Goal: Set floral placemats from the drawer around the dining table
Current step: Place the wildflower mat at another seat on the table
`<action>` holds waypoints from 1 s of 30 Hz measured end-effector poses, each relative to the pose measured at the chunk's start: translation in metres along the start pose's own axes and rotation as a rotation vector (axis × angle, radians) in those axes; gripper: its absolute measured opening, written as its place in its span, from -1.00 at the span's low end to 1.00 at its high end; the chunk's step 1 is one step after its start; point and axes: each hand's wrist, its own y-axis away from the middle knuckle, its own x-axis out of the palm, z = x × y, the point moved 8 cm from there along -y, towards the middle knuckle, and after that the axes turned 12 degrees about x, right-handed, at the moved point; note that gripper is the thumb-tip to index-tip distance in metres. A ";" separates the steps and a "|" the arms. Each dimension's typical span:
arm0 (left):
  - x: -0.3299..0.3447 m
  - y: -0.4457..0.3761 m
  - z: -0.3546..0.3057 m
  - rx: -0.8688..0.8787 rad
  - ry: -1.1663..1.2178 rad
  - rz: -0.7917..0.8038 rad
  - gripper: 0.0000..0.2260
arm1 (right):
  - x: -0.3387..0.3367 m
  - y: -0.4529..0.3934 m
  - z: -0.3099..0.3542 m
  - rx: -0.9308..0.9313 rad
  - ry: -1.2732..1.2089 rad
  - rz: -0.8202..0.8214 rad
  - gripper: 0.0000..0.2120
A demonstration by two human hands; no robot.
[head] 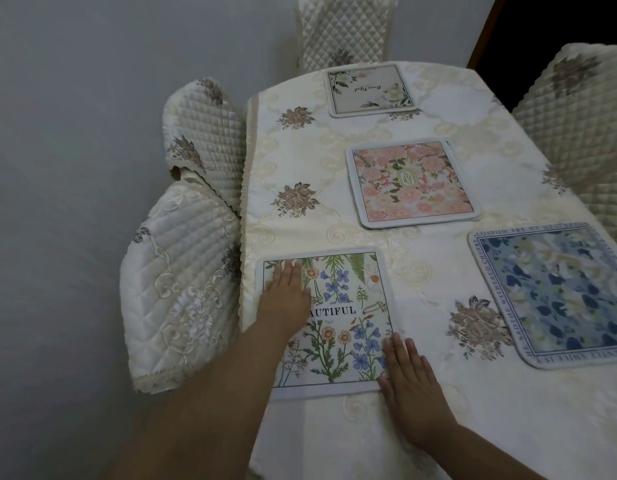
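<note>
Grey wall (75, 133) fills the left of our view, and against it stand two quilted chair covers (182, 282), cream with embroidered flowers, pushed up to the long side of the bench (334, 161), which wears a cream damask cloth with brown rosettes. Nearest us on that left side lies the wildflower placemat (341, 317), printed with daisies, blue blooms and a word ending "AUTIFUL"; our left hand (286, 299) lies flat on its upper left part, fingers straight, and our right hand (411, 386) presses flat on its lower right corner, partly on the cloth, neither one gripping anything. We judge that we are squaring this mat to the edge. Further along, the cream placemat (369, 90) sits at the far end before a third quilted chair (341, 29), the pink placemat (412, 183) lies mid-bench, and the blue placemat (556, 292) lies at the right, cut by the frame, beside another covered chair (577, 133). Four mats are down, so we reckon the job is nearly finished; the pink one sits rather central and may want shifting toward a seat. No drawer is in view, and a dark doorway (542, 29) shows top right.
</note>
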 end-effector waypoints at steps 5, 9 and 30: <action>0.014 -0.021 0.025 -0.045 -0.051 0.192 -0.29 | -0.003 0.001 0.003 -0.001 0.013 -0.007 -0.38; 0.010 -0.022 0.050 -0.098 -0.061 0.213 0.00 | -0.006 0.002 0.004 -0.011 -0.008 -0.004 -0.39; 0.050 0.044 -0.001 -0.062 -0.161 -0.234 -0.42 | -0.082 -0.117 0.110 -0.088 -0.229 -0.116 -0.40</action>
